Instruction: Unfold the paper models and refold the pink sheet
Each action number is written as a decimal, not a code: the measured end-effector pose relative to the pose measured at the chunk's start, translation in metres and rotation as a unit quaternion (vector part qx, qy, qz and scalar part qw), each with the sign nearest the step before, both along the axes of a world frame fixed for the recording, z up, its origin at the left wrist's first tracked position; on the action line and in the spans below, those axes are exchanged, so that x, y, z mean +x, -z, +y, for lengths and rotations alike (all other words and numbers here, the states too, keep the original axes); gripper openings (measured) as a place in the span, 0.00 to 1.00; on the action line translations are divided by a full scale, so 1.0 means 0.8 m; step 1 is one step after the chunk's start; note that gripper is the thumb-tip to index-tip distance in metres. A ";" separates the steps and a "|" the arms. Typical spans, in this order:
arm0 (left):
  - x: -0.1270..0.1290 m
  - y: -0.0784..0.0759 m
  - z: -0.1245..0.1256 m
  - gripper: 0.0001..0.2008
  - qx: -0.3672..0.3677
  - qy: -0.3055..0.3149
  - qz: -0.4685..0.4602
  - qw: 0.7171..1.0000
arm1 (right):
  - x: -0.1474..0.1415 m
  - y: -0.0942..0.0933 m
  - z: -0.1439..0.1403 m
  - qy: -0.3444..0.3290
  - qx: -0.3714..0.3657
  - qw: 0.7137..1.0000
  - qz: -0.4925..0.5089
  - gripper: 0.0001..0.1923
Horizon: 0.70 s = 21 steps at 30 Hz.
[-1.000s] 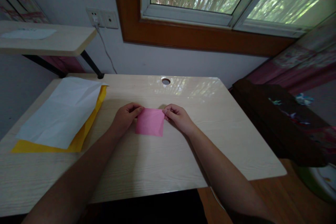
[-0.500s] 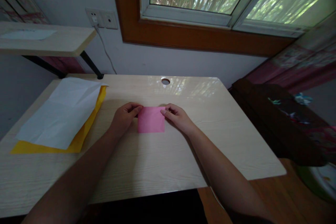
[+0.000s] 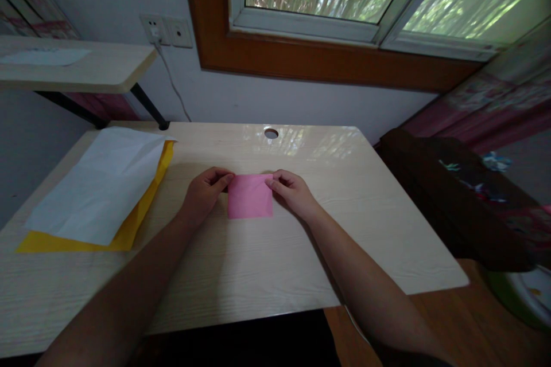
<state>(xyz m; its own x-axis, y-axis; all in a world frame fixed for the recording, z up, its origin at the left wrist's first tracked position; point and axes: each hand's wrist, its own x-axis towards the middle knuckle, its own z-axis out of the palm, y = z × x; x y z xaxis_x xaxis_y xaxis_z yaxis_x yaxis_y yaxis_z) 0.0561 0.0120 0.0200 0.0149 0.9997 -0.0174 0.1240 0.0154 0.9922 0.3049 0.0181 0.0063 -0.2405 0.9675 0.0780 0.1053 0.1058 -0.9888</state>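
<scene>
Pink folded paper (image 3: pixel 250 196) lies flat mid-table (image 3: pixel 267 264), toward the far edge. Your left hand (image 3: pixel 202 192) pinches its top left corner; your right hand (image 3: pixel 293 190) pinches its top right corner.

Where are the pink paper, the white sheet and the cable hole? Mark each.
pink paper (image 3: pixel 250 196), head view, middle of its face
white sheet (image 3: pixel 101 183), head view, its centre
cable hole (image 3: pixel 271 133), head view, its opening
</scene>
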 end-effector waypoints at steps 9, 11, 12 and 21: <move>0.001 0.004 0.000 0.28 0.005 0.078 -0.032 0.996 | 0.002 0.002 0.002 0.031 -0.022 0.999 0.007 0.19; 0.003 0.003 -0.003 0.39 -0.013 0.139 -0.049 0.989 | 0.001 0.003 0.002 0.045 -0.027 0.998 0.023 0.19; 0.004 0.002 -0.006 0.44 -0.024 0.165 -0.061 0.984 | 0.001 0.003 0.002 0.049 -0.033 0.998 0.034 0.19; 0.006 0.002 -0.009 0.47 -0.013 0.180 -0.092 0.979 | 0.000 0.004 0.005 0.053 -0.036 0.996 0.061 0.18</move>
